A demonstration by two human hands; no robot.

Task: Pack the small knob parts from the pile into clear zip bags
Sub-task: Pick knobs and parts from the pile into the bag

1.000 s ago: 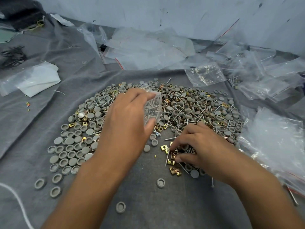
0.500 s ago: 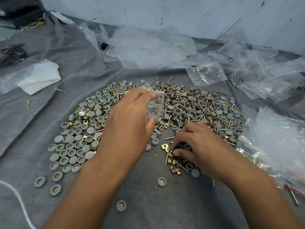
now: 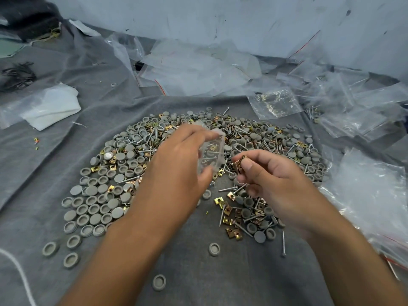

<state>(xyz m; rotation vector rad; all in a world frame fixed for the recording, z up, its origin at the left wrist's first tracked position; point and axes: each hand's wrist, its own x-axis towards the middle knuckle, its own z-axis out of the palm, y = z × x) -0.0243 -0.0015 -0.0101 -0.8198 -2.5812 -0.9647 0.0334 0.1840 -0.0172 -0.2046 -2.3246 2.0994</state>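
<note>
- Grip state, left hand (image 3: 176, 164): fingers and thumb are curled round a small clear zip bag (image 3: 212, 154), held above the pile (image 3: 198, 173). Screws and at least one brass clip are visible inside it. The bag mouth appears to face the right hand; whether it is fully spread cannot be told.
- Grip state, right hand (image 3: 271, 180): thumb and forefinger pinch a small stack of brass clips (image 3: 238, 165), just beside the bag's right edge. The remaining fingers are curled under, and a screw (image 3: 239, 188) shows just below them; whether they hold it cannot be told.
- Hazard, missed insertion: the clips are held at the fingertips just outside the bag. If the opening is narrow or collapsed, the stack may strike the film edge and drop back into the pile beneath the fingers.
- Hazard, split stack: several clips share one pinch. Relaxing the thumb early would likely release them unevenly and leave the bag's count wrong.
- Hazard, spill: the bag is held by its sides only. Tilting it toward the right hand could let the screws already inside slide out.
- Hazard, puncture: screw points inside press against thin film; squeezing harder may pierce it.
- Hazard, mixed parts: grey caps (image 3: 95, 208), screws and clips lie intermingled below both hands, so a dropped part is hard to recover and recount.
</note>
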